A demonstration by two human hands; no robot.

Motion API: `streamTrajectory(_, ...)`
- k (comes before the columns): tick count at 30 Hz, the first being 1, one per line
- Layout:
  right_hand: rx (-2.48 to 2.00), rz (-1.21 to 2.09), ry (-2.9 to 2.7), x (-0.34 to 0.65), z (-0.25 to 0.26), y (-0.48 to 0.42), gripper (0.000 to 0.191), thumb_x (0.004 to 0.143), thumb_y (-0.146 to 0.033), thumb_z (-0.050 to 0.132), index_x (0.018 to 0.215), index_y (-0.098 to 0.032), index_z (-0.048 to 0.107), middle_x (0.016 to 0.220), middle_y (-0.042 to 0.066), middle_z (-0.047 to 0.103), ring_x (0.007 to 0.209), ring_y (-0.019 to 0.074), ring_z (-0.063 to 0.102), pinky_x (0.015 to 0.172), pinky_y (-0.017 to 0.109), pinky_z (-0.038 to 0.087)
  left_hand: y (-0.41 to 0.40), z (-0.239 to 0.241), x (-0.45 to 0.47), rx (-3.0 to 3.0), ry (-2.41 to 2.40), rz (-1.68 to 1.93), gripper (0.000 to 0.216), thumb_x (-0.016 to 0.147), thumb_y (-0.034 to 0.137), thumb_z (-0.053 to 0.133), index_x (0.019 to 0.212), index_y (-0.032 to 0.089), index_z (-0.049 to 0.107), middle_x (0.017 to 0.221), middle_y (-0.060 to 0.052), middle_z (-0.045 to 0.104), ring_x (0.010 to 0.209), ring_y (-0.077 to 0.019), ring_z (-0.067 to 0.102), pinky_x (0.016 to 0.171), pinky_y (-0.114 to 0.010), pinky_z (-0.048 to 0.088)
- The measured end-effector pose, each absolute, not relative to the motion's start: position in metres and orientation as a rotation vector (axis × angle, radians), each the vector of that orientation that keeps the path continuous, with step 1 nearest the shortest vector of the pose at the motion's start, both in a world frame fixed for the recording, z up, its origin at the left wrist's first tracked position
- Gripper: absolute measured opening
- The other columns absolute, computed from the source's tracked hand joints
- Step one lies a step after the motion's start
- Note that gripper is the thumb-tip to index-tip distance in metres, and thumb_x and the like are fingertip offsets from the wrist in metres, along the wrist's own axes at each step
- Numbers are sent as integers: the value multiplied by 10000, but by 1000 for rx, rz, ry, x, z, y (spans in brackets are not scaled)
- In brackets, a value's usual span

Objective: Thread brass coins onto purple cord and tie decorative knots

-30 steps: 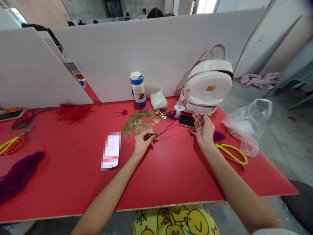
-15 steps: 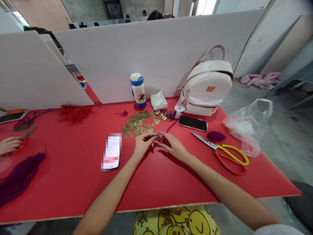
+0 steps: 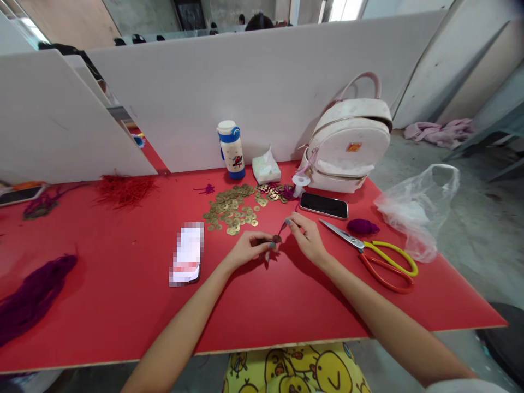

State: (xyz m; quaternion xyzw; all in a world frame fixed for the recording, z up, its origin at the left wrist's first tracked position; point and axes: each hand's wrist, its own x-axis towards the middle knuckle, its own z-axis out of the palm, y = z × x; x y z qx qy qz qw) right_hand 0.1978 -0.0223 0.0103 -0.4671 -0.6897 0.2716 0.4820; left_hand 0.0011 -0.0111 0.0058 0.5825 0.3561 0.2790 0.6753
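Between thumb and fingers, my left hand [image 3: 254,248] pinches a small brass coin [image 3: 277,238] over the red table. A purple cord [image 3: 283,228] runs from the coin up to my right hand [image 3: 306,234], whose thumb and forefinger are closed on it. Just beyond my hands lies a pile of brass coins with holes [image 3: 231,207]. More coins tangled with purple cord [image 3: 278,192] lie at its right, beside a white spool [image 3: 301,183]. Whether the left fingers hold more than one coin is too small to tell.
Large scissors [image 3: 364,248], a purple yarn bundle [image 3: 362,226] and a black phone [image 3: 323,206] lie to the right. A lit phone [image 3: 188,254] is on the left. Behind stand a bottle [image 3: 231,150], tissues [image 3: 266,167] and a white backpack [image 3: 347,144]. Purple yarn [image 3: 35,297] lies far left.
My hands have moved apart: the right drew up and to the right with the cord, the left shifted slightly right and nearer. Another person's hand at the far left has gone out of view.
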Motion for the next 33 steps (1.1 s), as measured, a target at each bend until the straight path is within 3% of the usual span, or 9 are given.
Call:
streamTrajectory(3,-1153,672,-1688,196,11,-24,365,982,-415,399,736,-198,561,690,17,537,637,155,497,624,273,391,-16,13,1,1225,599,475,475,777,530,699,980,103,661,838,-162,737,643,-224,706,607,-318,548)
streamTrajectory(6,-1159,689,-1729,195,11,-24,394,977,-447,390,716,-201,554,676,20,534,625,156,494,619,271,396,-19,16,2,1208,545,467,450,813,582,634,852,137,585,838,-168,739,741,-258,727,693,-352,553)
streamTrajectory(9,-1145,695,-1777,193,10,-25,392,981,-448,381,743,-201,570,698,29,561,639,160,519,632,270,403,-20,13,4,1245,589,521,436,768,550,704,776,161,507,815,-153,741,757,-260,729,653,-318,534)
streamTrajectory(12,-1125,685,-1813,193,9,-26,360,987,-404,383,774,-199,587,726,37,585,659,162,540,645,269,406,-19,8,6,1286,670,574,410,780,515,710,767,163,499,669,-89,710,648,-226,714,595,-278,491)
streamTrajectory(17,-1159,661,-1790,193,8,-25,355,985,-376,395,736,-194,569,696,25,559,636,154,516,629,266,395,-19,7,4,1288,663,537,436,887,554,546,968,129,597,570,-67,672,517,-176,669,469,-214,346)
streamTrajectory(20,-1206,644,-1727,195,8,-24,379,983,-398,405,721,-190,583,663,13,546,609,146,492,607,263,373,-19,8,3,1278,670,535,491,880,547,561,1133,127,594,457,1,594,426,-149,611,479,-217,391)
streamTrajectory(27,-1268,674,-1481,202,11,-18,454,955,-515,433,671,-190,572,559,-18,452,535,132,393,543,262,305,-23,10,5,1272,728,513,459,837,468,661,1156,152,566,351,116,439,293,-94,482,673,-337,573)
streamTrajectory(30,-1253,702,-1476,202,10,-18,449,957,-505,432,670,-188,570,565,-18,456,537,129,396,543,261,305,-24,10,5,1276,735,501,437,848,493,635,1107,145,585,335,112,418,280,-102,478,566,-293,555)
streamTrajectory(33,-1241,713,-1504,200,10,-19,437,951,-497,436,686,-187,592,580,-13,478,547,131,408,548,261,318,-22,9,4,1276,715,493,436,848,523,619,1032,128,614,365,58,490,309,-126,520,423,-225,466)
